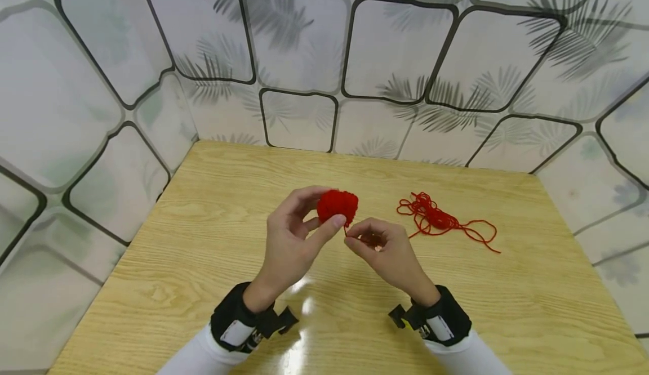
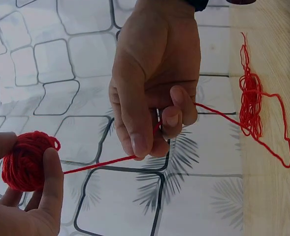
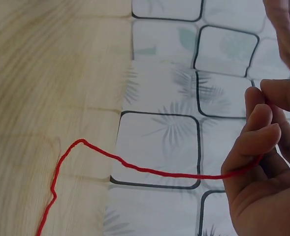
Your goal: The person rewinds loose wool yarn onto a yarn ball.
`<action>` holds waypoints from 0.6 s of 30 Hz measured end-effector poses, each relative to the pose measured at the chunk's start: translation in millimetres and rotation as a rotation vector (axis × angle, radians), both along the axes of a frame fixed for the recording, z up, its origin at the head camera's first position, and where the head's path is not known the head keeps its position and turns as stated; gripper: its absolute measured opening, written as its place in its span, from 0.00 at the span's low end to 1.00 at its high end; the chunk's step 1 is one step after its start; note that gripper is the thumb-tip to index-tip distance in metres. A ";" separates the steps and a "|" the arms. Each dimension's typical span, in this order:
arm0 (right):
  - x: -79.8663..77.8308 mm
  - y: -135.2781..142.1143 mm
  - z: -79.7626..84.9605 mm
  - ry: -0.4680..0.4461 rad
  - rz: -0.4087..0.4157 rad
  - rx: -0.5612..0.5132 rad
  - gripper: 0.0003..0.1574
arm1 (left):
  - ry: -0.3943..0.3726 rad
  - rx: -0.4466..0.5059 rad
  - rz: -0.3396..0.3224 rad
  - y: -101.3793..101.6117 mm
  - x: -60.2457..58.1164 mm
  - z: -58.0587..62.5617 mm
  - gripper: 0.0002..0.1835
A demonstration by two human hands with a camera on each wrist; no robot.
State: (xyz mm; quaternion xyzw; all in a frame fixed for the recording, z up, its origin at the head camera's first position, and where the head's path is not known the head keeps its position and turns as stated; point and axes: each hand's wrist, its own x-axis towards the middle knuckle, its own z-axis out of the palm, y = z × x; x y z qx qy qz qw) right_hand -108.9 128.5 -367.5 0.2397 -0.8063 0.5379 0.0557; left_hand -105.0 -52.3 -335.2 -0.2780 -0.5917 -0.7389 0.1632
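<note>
Should handle as a light, soft ball [image 1: 337, 204], best cupped round its sides, held above the table [image 1: 203, 240] by the curled fingers of the left hand [image 1: 289, 242], with yarn [image 2: 100, 164] pinched, apparently at the fingertips, in the right hand [image 1: 392, 254].

Head view high, downward — wrist views close, yarn [image 1: 440, 219] in all.

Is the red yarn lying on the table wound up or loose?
Loose: the yarn pile lies on the table in messy loops, with strands straggling out. Only the ball in the left hand is wound.
</note>
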 end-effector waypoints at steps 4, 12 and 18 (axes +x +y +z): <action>7.3 -0.7 -12.2 0.117 0.034 0.056 0.05 | 0.010 0.012 0.076 0.6 -0.9 7.8 0.22; 22.0 -3.2 1.7 0.404 0.046 0.087 0.10 | 0.063 -0.112 0.199 1.1 -4.7 6.7 0.22; 31.4 -9.3 38.7 0.570 0.019 0.058 0.17 | 0.136 -0.258 0.262 1.8 -14.3 -11.5 0.21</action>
